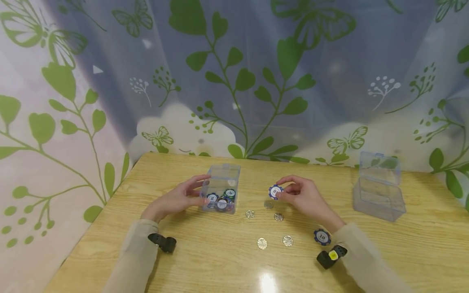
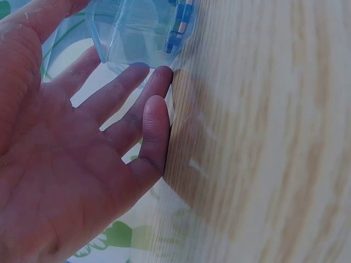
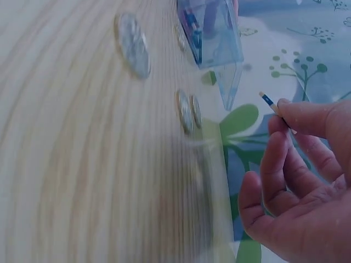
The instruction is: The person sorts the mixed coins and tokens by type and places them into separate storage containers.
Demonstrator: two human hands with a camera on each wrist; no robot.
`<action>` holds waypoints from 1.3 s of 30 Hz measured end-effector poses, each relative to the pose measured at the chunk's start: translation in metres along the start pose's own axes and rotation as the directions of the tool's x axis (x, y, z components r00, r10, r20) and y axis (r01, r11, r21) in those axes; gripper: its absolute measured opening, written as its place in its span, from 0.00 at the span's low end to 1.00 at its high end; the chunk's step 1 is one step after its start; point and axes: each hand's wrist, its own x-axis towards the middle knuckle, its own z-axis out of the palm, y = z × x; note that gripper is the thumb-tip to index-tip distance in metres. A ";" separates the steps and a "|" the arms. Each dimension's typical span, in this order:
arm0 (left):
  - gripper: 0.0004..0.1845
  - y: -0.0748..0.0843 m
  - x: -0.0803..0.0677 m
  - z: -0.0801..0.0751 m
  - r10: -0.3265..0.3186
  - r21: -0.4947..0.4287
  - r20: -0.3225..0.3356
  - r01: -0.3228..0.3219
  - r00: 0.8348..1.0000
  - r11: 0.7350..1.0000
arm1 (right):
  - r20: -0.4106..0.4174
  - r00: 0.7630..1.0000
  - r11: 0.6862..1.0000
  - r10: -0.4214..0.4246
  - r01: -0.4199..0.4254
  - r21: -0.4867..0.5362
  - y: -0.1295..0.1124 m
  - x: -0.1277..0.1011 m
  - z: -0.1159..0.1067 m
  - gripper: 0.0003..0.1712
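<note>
Blue-and-white poker chip [image 1: 275, 191] is pinched between thumb and fingers of my right hand [image 1: 302, 197], above the table; the right wrist view shows the chip [image 3: 269, 102] edge-on. My left hand [image 1: 179, 200] holds a clear plastic box [image 1: 233, 208] from its left side, thumb at the front corner and index finger toward the back. The box's lid [image 1: 225, 171] stands open at the rear. Inside lie several poker chips [image 1: 222, 203], blue, green and dark. In the left wrist view, fingertips [image 2: 159, 76] are right at the box wall [image 2: 134, 49].
Several silver coins [image 1: 261, 243] are scattered on the wooden table [image 1: 205, 252] between the arms. A blue chip marked 10 [image 1: 322, 237] lies by the right wrist. Another clear box [image 1: 379, 199], lid raised, stands at the right. A leaf-patterned curtain [image 1: 249, 81] hangs behind the table.
</note>
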 end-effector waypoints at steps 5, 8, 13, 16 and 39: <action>0.45 0.000 -0.001 -0.001 -0.006 0.006 -0.005 0.006 1.000 1.000 | 0.004 1.000 0.999 0.004 -0.005 0.054 -0.007 0.005 0.011 0.19; 0.45 0.001 -0.001 -0.001 -0.004 0.007 -0.006 0.004 1.000 1.000 | 0.012 1.000 0.997 0.001 -0.002 0.082 -0.010 0.008 0.019 0.19; 0.45 0.003 -0.002 -0.001 -0.003 0.004 -0.002 0.003 1.000 1.000 | 0.023 1.000 0.994 0.003 -0.005 0.110 -0.014 0.013 0.029 0.19; 0.44 0.004 -0.003 -0.001 -0.002 0.003 -0.004 0.002 1.000 1.000 | 0.013 1.000 0.994 -0.003 0.002 0.107 -0.018 0.014 0.035 0.19; 0.45 0.004 -0.002 0.001 -0.010 0.002 -0.007 0.010 1.000 1.000 | 0.024 1.000 0.974 0.011 -0.016 0.226 -0.034 0.026 0.069 0.18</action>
